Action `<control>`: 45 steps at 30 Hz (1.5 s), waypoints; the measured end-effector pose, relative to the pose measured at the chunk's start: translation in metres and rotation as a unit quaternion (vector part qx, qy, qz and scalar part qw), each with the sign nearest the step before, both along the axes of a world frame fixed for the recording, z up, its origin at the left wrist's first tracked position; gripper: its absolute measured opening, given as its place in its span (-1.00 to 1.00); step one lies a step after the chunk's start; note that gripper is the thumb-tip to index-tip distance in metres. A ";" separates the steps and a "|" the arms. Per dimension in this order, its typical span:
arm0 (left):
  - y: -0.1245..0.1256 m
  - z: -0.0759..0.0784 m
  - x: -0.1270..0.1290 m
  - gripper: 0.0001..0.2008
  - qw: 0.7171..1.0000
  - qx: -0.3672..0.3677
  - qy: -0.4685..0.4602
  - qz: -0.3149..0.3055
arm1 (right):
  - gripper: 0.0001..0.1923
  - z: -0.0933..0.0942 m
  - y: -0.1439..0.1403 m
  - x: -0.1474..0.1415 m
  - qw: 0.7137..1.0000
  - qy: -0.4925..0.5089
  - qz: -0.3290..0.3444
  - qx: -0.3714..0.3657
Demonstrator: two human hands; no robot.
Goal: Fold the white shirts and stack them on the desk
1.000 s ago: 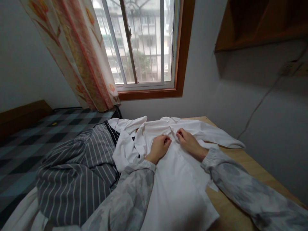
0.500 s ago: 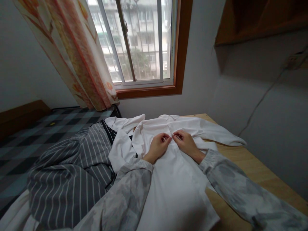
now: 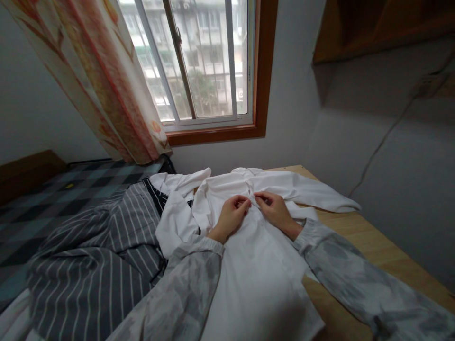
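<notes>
Between the two grips, the shirt (image 3: 259, 274) front lies flat on the table (image 3: 359, 232). Left hand (image 3: 232, 214) and right hand (image 3: 273, 209), apart a second ago, now meet fingertip to fingertip, each pinching a placket edge near the collar, likely buttoning. Left of them lies striped cloth (image 3: 106, 265).

1 white shirt (image 3: 263, 265), 1 striped garment (image 3: 103, 265), 2 hands. Also 1 window (image 3: 199, 61), 1 curtain (image 3: 95, 80), 1 table (image 3: 359, 237).
</notes>
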State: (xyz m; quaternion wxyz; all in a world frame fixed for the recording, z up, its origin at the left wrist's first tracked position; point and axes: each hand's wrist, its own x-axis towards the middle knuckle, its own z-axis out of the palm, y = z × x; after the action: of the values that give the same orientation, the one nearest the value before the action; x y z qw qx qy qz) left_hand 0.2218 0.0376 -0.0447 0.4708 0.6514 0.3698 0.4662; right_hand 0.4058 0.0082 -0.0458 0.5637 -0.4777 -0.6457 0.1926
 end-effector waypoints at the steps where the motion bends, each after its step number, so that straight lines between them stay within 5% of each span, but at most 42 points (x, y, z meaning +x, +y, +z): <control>1: 0.000 0.000 0.000 -0.71 1.000 0.000 0.006 0.002 | -0.76 0.000 0.000 0.000 1.000 0.004 0.000 -0.001; 14: -0.005 0.001 0.000 -0.71 1.000 -0.015 0.017 -0.018 | -0.76 -0.004 0.011 -0.003 0.996 0.069 -0.008 -0.054; 23: -0.005 0.001 0.000 -0.75 1.000 0.004 0.020 -0.020 | -0.84 0.015 0.013 0.018 0.979 -0.027 0.134 -0.149; 35: -0.008 0.005 0.000 -0.74 0.998 0.009 0.048 -0.034 | -0.70 0.003 0.016 0.007 0.983 0.106 0.041 -0.142; 45: -0.010 0.006 0.000 -0.74 0.999 -0.001 0.047 -0.024 | -0.79 0.028 -0.001 0.000 0.993 0.056 0.045 -0.092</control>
State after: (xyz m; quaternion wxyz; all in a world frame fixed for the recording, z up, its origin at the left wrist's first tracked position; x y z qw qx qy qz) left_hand 0.2216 0.0272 -0.0387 0.4645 0.6811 0.3759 0.4232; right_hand 0.4057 0.0074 -0.0181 0.5431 -0.4864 -0.6136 0.3032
